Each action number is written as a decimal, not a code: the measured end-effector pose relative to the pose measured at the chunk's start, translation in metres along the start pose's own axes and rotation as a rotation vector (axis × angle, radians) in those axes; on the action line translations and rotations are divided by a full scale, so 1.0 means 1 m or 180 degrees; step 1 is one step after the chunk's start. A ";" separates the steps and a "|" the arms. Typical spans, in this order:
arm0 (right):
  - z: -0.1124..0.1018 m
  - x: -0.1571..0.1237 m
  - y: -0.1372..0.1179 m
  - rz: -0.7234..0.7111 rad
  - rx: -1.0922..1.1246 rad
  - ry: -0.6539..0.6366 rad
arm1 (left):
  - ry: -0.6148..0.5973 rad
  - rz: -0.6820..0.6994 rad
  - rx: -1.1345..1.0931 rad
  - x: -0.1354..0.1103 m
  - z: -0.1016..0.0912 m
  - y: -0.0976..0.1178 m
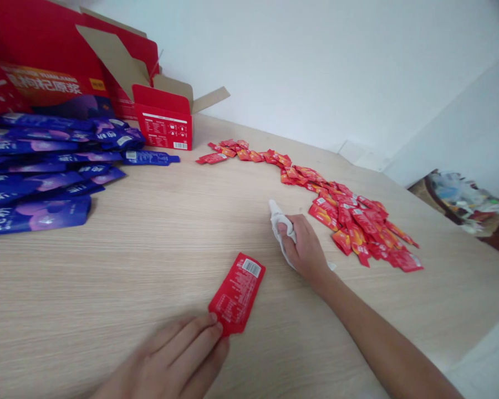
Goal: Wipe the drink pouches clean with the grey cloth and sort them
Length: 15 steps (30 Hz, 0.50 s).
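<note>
My left hand (170, 352) sits at the bottom of the view, its fingertips pinching the lower end of a red sachet (237, 293) with a barcode label on its back. My right hand (305, 249) rests on the light wood table (108, 277), its fingers curled around a crumpled white cloth or tissue (279, 224). Just beyond that hand, a long spread of small red-and-orange sachets (349, 221) curves across the tabletop. The closest sachets lie a short way from my right knuckles, not touching them.
Overlapping long purple-blue sachets (37, 177) cover the table's left side. Behind them stands an opened red cardboard carton (162, 119) with its flaps up. White walls (316, 66) rise past the far table edge, and a heap of mixed items (461, 202) lies low at the right.
</note>
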State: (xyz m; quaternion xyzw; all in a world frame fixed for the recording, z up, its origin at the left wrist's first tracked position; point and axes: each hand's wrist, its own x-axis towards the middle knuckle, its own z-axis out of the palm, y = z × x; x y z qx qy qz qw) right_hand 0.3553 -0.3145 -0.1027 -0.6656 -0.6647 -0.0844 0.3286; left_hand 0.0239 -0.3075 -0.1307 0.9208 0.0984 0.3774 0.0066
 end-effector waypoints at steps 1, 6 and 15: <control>0.002 0.001 0.003 0.0054 0.0025 -0.0003 | 0.0033 -0.0057 -0.0109 0.010 -0.004 -0.002; 0.016 0.005 0.010 0.0150 0.0085 0.0001 | -0.0083 -0.0203 -0.0285 0.050 -0.018 -0.009; 0.017 0.007 0.017 0.0319 0.0080 0.0078 | -0.1374 -0.0862 0.0059 0.070 0.015 -0.009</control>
